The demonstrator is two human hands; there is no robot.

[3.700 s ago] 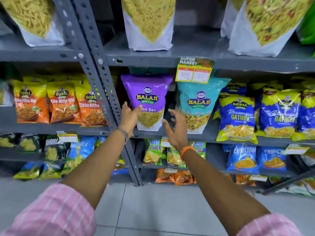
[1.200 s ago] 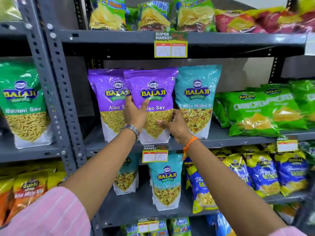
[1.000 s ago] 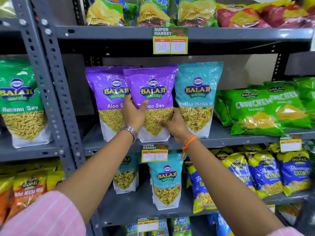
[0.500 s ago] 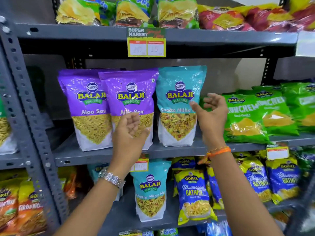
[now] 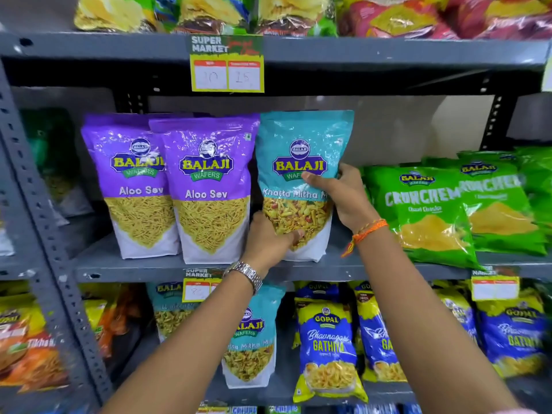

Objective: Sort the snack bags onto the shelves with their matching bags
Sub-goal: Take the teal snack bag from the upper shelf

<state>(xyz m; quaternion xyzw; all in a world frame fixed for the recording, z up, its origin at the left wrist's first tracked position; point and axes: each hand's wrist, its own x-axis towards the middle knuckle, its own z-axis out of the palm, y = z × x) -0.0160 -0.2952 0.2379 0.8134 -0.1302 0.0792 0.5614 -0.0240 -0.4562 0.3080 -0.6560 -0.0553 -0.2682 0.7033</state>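
Observation:
A teal Balaji Khatta Mitha bag point(image 5: 301, 135) stands upright on the middle grey shelf point(image 5: 358, 268). My left hand point(image 5: 268, 237) grips its lower left corner. My right hand point(image 5: 340, 195) holds its right edge, thumb across the front. Left of it stand two purple Aloo Sev bags point(image 5: 209, 186) point(image 5: 134, 180), upright and overlapping. Two more teal Khatta Mitha bags point(image 5: 251, 339) point(image 5: 170, 309) stand on the shelf below, partly behind my left forearm.
Green Crunchem bags point(image 5: 427, 210) lie to the right on the same shelf. Blue Gopal Gathiya bags point(image 5: 328, 339) fill the lower shelf on the right, orange bags point(image 5: 27, 351) the lower left. A grey upright post point(image 5: 38, 210) stands at left. Price tags point(image 5: 227, 65) hang from shelf edges.
Both hands let go of the right purple Aloo Sev bag, which now stands on the shelf. They moved right and took hold of the teal Khatta Mitha bag.

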